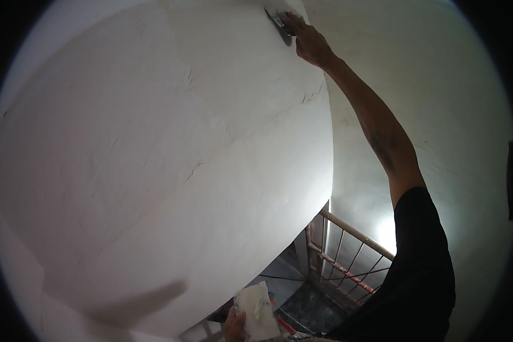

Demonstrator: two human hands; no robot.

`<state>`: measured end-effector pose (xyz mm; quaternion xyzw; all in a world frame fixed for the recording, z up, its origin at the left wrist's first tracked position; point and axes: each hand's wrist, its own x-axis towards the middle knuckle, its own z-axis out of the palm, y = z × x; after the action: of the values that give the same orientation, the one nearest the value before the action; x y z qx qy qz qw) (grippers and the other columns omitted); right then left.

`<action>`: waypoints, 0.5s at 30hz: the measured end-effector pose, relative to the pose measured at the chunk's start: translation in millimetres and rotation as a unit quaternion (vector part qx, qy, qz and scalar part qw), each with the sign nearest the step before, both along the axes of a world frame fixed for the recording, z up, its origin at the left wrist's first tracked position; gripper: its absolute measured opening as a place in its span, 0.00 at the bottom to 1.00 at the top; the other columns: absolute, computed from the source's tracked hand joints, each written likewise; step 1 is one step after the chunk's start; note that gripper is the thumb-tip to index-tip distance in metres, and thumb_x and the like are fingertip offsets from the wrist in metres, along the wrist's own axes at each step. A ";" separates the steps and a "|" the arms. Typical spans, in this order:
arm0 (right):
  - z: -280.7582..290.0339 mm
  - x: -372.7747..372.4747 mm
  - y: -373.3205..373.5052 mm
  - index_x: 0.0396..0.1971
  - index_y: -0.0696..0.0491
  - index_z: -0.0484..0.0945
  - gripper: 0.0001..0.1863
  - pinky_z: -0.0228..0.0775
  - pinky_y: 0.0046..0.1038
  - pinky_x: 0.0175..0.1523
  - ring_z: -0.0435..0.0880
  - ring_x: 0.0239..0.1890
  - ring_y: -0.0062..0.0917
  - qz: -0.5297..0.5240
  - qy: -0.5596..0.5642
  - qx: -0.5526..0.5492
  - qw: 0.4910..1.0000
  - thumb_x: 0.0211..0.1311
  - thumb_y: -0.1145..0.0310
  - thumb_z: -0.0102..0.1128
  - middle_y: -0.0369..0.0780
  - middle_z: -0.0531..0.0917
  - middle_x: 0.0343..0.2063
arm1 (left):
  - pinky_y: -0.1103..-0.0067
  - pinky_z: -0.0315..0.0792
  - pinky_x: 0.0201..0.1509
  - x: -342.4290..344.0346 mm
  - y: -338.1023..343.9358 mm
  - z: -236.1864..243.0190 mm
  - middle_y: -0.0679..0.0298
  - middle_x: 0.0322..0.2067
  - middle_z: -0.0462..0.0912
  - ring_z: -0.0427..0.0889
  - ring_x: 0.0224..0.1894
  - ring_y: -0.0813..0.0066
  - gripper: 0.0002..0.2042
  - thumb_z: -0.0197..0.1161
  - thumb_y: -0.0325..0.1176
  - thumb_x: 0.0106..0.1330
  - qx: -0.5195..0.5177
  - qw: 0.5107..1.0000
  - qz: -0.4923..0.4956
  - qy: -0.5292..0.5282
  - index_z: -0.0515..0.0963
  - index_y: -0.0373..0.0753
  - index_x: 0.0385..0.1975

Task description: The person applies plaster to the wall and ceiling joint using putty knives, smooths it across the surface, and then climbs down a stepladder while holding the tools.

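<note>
High up, my right hand (305,41) is closed round a putty knife (275,19) smeared with white filler. Its blade is at the white wall surface (154,125), close to the corner, with a dark shadow beside it. My right arm is stretched far upward. Low in the view, my left hand (234,325) grips the left edge of a flat, pale rectangular board (259,313) that carries a smear of white filler. A red piece (286,326), perhaps a handle, shows beside the board; its kind is unclear.
Fine cracks (195,169) run across the white surface. A second wall (376,114) meets it on the right. Below are a metal railing (356,233), a bright light (387,231) behind it and a dark floor (313,308). Something dark (512,182) hangs at the far right.
</note>
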<state>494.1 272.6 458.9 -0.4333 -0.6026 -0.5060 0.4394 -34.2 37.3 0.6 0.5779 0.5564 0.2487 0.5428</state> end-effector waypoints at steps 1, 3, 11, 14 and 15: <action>-5.0 -0.6 0.4 0.68 0.41 0.61 0.37 0.76 0.41 0.56 0.79 0.52 0.46 0.004 0.006 -0.002 1.000 0.57 0.84 0.49 0.46 0.68 0.64 | 0.71 0.50 0.71 -0.8 3.6 -1.1 0.50 0.68 0.56 0.55 0.70 0.61 0.24 0.45 0.40 0.75 0.005 1.000 -0.011 0.020 0.61 0.33 0.66; -15.6 -4.5 -0.1 0.68 0.41 0.61 0.39 0.76 0.42 0.57 0.80 0.51 0.46 0.007 0.012 -0.005 1.000 0.54 0.85 0.51 0.46 0.66 0.65 | 0.71 0.49 0.72 -3.0 7.7 -4.1 0.50 0.69 0.55 0.54 0.70 0.60 0.24 0.45 0.41 0.76 0.009 0.998 -0.028 0.054 0.61 0.33 0.67; -69.2 -14.5 -14.0 0.68 0.43 0.61 0.41 0.76 0.40 0.56 0.76 0.55 0.46 0.027 0.004 -0.010 1.000 0.52 0.86 0.53 0.46 0.65 0.65 | 0.71 0.46 0.74 -9.9 11.4 -14.1 0.50 0.71 0.53 0.51 0.72 0.60 0.25 0.45 0.42 0.76 0.025 0.990 -0.068 0.122 0.61 0.34 0.67; -94.7 -19.4 -20.0 0.68 0.43 0.61 0.41 0.75 0.40 0.57 0.76 0.55 0.46 0.032 0.015 -0.029 0.999 0.51 0.86 0.55 0.47 0.65 0.65 | 0.72 0.50 0.71 -4.0 6.5 -6.1 0.51 0.68 0.56 0.55 0.69 0.61 0.24 0.45 0.40 0.75 0.014 0.998 -0.040 0.055 0.62 0.33 0.66; -103.6 -21.6 -21.5 0.67 0.45 0.61 0.42 0.72 0.40 0.60 0.74 0.57 0.46 0.038 0.019 -0.036 0.998 0.50 0.87 0.56 0.48 0.64 0.65 | 0.72 0.51 0.70 -1.7 5.0 -2.6 0.51 0.66 0.57 0.56 0.68 0.62 0.24 0.46 0.39 0.75 0.009 0.999 -0.028 0.026 0.62 0.33 0.65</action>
<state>472.5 251.1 355.3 -0.4352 -0.6278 -0.4589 0.4536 -35.9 42.3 -2.1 0.6044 0.5520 0.2230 0.5294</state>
